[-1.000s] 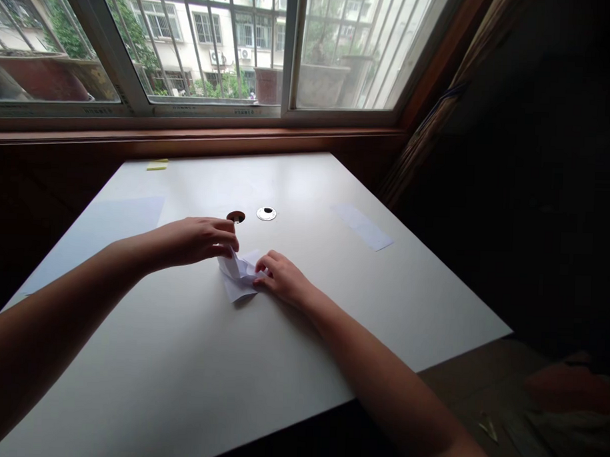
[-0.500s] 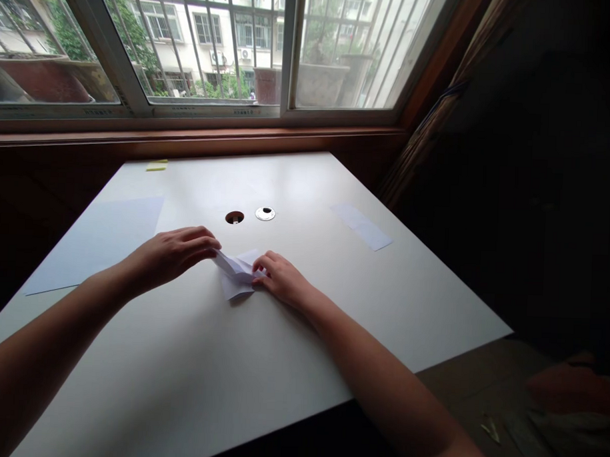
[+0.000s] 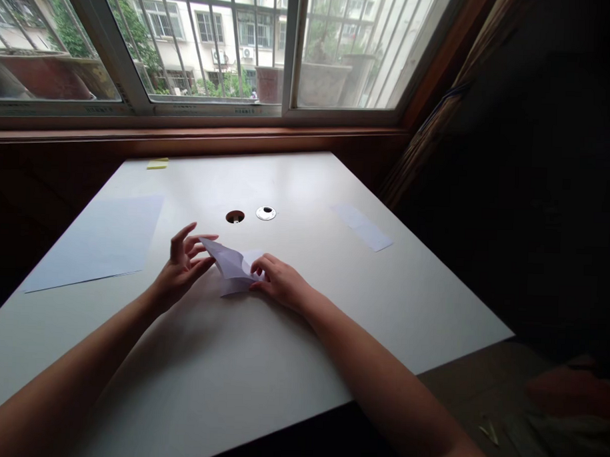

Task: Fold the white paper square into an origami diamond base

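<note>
A small, partly folded piece of white paper (image 3: pixel 230 264) lies on the white table (image 3: pixel 260 360) between my hands. My left hand (image 3: pixel 181 269) pinches the paper's raised left flap between thumb and forefinger, its other fingers spread upward. My right hand (image 3: pixel 278 281) rests with curled fingertips pressing the paper's right side down on the table.
A large white sheet (image 3: pixel 97 244) lies at the left of the table. A smaller paper strip (image 3: pixel 362 226) lies at the right. A round cable hole (image 3: pixel 235 217) and its white cap (image 3: pixel 266 213) sit behind the paper. A yellow note (image 3: pixel 158 163) lies near the window sill.
My left hand has slid left and back toward me, lifting and unfolding the paper's left flap. My right hand has stayed pressing on the paper.
</note>
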A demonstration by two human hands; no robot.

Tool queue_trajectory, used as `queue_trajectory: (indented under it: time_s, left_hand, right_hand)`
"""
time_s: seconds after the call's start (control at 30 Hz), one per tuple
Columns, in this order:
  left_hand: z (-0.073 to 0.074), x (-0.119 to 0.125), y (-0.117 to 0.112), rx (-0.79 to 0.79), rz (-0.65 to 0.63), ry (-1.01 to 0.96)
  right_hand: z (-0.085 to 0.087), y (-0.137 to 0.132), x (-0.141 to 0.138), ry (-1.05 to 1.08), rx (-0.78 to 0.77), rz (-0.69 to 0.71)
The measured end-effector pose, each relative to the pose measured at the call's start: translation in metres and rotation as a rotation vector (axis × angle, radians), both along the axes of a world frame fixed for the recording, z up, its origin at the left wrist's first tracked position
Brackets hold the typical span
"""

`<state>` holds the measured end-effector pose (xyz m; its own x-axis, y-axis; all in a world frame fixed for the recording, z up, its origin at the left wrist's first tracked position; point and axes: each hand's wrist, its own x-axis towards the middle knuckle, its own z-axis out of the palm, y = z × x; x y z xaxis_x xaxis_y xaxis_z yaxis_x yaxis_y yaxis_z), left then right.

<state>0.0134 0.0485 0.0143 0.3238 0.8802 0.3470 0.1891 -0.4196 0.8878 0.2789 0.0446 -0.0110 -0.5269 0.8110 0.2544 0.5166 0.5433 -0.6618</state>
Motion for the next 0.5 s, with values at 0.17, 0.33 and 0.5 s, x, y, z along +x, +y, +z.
queue_trajectory:
  time_s: [0.17,0.33,0.5]
  left_hand:
    - [-0.012,0.01,0.01,-0.165,-0.073,-0.001]
    - [-0.016,0.022,0.015,-0.208,-0.063,0.002]
    - [-0.011,0.035,0.021,-0.185,-0.044,0.042]
  right_hand:
    - [0.002,0.001,-0.001,0.009,-0.002,0.009]
    - [0.003,0.005,-0.001,0.081,0.023,-0.032]
    - [0.001,0.006,0.0,0.237,-0.155,-0.115]
